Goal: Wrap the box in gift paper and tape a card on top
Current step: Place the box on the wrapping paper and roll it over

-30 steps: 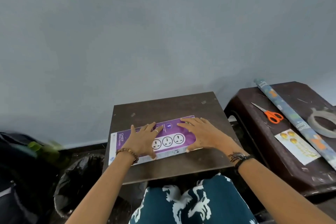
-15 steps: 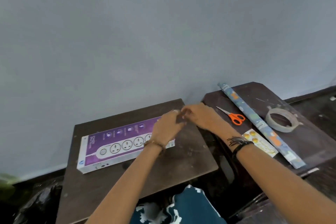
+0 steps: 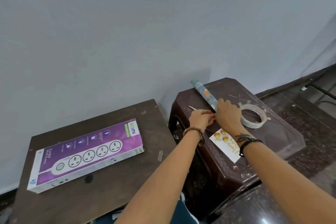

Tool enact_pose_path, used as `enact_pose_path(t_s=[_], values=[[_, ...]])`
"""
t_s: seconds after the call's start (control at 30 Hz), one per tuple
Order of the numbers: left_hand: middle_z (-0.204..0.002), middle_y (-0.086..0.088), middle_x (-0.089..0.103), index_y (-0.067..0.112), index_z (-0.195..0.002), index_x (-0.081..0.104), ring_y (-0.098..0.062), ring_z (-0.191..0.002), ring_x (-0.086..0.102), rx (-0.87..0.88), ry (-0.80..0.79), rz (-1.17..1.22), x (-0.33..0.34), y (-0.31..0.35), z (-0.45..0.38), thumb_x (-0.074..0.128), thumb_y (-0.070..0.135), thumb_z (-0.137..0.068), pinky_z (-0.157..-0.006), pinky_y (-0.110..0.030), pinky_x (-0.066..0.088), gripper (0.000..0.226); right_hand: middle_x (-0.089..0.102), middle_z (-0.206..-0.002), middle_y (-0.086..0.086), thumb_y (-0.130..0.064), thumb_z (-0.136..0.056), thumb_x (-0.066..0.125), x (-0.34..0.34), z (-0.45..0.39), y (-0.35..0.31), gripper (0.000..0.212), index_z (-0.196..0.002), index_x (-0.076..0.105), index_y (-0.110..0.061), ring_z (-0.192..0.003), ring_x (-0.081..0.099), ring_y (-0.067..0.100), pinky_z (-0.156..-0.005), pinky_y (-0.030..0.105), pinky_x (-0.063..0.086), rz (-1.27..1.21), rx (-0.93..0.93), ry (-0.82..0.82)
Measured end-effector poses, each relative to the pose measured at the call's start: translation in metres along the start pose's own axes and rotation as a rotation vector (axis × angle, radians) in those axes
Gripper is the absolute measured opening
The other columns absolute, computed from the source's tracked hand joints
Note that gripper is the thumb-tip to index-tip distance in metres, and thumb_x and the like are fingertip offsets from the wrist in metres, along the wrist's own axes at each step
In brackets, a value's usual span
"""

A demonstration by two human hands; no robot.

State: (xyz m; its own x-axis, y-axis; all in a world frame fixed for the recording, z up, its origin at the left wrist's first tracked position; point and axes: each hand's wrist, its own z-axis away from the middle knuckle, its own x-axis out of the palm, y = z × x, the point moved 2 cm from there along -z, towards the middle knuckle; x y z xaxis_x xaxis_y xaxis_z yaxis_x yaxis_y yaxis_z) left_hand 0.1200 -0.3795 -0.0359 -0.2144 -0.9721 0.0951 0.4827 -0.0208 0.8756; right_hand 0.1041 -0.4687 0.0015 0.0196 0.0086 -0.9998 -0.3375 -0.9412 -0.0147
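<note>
My right hand [image 3: 228,114] closed around the gift-paper roll [image 3: 204,94]; my left hand [image 3: 201,119] gripped the orange scissors [image 3: 194,108] beside it.

On the stool [image 3: 272,132], the tape ring [image 3: 253,115], card [image 3: 226,143] and paper roll [image 3: 204,92] crowd both hands (scissors mostly hidden); the near right corner lies bare.
</note>
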Motion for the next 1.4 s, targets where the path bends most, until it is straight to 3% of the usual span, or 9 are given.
enact_pose_path(t_s=[0.33,0.47,0.67,0.77,0.87,0.93,1.07,1.27,1.4], values=[[-0.080,-0.002,0.052,0.006,-0.114,0.052,-0.010,-0.071,0.052,0.053,0.036,0.317,-0.027,0.016,0.033,0.042,0.009,-0.098,-0.068,-0.020,0.048,0.020,0.059,-0.108,0.012,-0.019,-0.092,0.049,-0.040,0.011,-0.033,0.028,-0.118,0.049,-0.008,-0.096,0.058,0.032,-0.066,0.032,0.037,-0.302,-0.172,0.181],[-0.084,-0.002,0.060,0.015,-0.098,0.056,-0.013,-0.074,0.058,0.164,0.028,0.428,-0.076,0.033,0.071,0.043,0.015,-0.098,-0.067,-0.025,0.053,0.013,0.064,-0.098,0.005,-0.024,-0.083,0.067,-0.062,0.029,-0.074,0.037,-0.116,0.054,-0.013,-0.090,0.062,0.019,-0.071,0.025,0.047,-0.833,-0.250,-0.027],[-0.073,0.001,0.064,0.015,-0.090,0.061,-0.009,-0.064,0.061,0.212,0.210,0.510,-0.169,0.025,0.122,0.056,0.013,-0.091,-0.056,-0.021,0.053,0.005,0.067,-0.110,0.006,-0.015,-0.085,0.065,-0.061,0.080,-0.145,0.030,-0.115,0.063,-0.010,-0.093,0.062,0.013,-0.073,0.009,0.046,-1.193,-0.355,-0.297],[-0.082,-0.005,0.062,0.010,-0.100,0.060,-0.013,-0.066,0.056,0.189,0.350,0.524,-0.204,0.010,0.138,0.061,0.016,-0.088,-0.049,-0.020,0.048,0.014,0.065,-0.110,0.000,-0.018,-0.080,0.070,-0.047,0.104,-0.174,0.043,-0.122,0.059,-0.018,-0.099,0.062,0.013,-0.088,0.023,0.047,-1.135,-0.449,-0.455],[-0.081,-0.008,0.063,0.007,-0.105,0.058,-0.012,-0.056,0.059,0.220,0.487,0.567,-0.230,0.001,0.152,0.063,0.015,-0.087,-0.043,-0.019,0.048,0.019,0.060,-0.098,-0.008,-0.011,-0.070,0.077,-0.036,0.126,-0.201,0.056,-0.119,0.053,-0.023,-0.087,0.057,0.002,-0.075,0.010,0.045,-1.007,-0.562,-0.555],[-0.082,-0.005,0.062,0.013,-0.092,0.057,-0.011,-0.063,0.060,0.258,0.509,0.607,-0.240,-0.005,0.157,0.057,0.013,-0.091,-0.046,-0.020,0.051,0.001,0.062,-0.088,-0.005,-0.007,-0.068,0.074,-0.028,0.130,-0.213,0.044,-0.108,0.060,-0.017,-0.073,0.055,0.002,-0.063,0.009,0.043,-0.974,-0.589,-0.500],[-0.089,-0.005,0.063,0.023,-0.090,0.056,-0.016,-0.082,0.059,0.264,0.537,0.567,-0.256,-0.014,0.160,0.054,0.006,-0.091,-0.059,-0.027,0.048,0.017,0.064,-0.076,-0.004,-0.021,-0.078,0.071,-0.023,0.137,-0.223,0.022,-0.098,0.067,-0.011,-0.065,0.055,0.003,-0.063,0.014,0.041,-1.022,-0.593,-0.504],[-0.089,-0.006,0.062,0.015,-0.110,0.049,-0.014,-0.076,0.058,0.230,0.445,0.624,-0.257,-0.014,0.150,0.064,0.009,-0.085,-0.062,-0.028,0.048,0.030,0.068,-0.098,0.004,-0.031,-0.096,0.048,-0.020,0.134,-0.229,0.029,-0.114,0.065,-0.015,-0.076,0.059,0.007,-0.063,0.005,0.039,-1.025,-0.584,-0.488],[-0.090,-0.007,0.060,0.010,-0.108,0.045,-0.015,-0.072,0.059,0.238,0.458,0.586,-0.253,-0.011,0.142,0.065,0.000,-0.081,-0.059,-0.026,0.051,0.035,0.047,-0.057,-0.003,-0.016,-0.098,0.041,-0.020,0.129,-0.231,0.037,-0.064,0.055,-0.017,-0.046,0.042,0.004,-0.050,0.017,0.029,-0.909,-0.601,-0.322]])
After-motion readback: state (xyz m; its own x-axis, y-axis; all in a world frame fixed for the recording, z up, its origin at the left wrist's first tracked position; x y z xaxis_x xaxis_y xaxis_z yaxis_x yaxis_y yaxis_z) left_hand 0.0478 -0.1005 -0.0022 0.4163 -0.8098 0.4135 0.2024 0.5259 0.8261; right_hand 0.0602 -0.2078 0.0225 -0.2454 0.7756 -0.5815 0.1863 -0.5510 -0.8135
